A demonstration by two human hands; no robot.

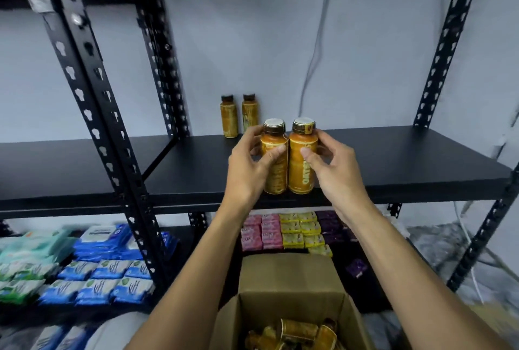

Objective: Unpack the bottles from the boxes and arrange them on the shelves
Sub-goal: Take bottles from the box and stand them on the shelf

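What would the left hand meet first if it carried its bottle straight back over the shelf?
Likely the rightmost back bottle, standing almost straight behind the left hand; depth is unclear.

Held bottles (302,172): vertical lettering was too blurred to read.
Pink boxes (262,233): one seemed to read "LUX".
Blue packs (106,268): print was illegible.

Amber left front bottle (274,165) and right front bottle (301,165) stood upright, touching, at black shelf (393,158) edge; rear pair (229,117) upright; others (297,331) lay in open box (292,273).
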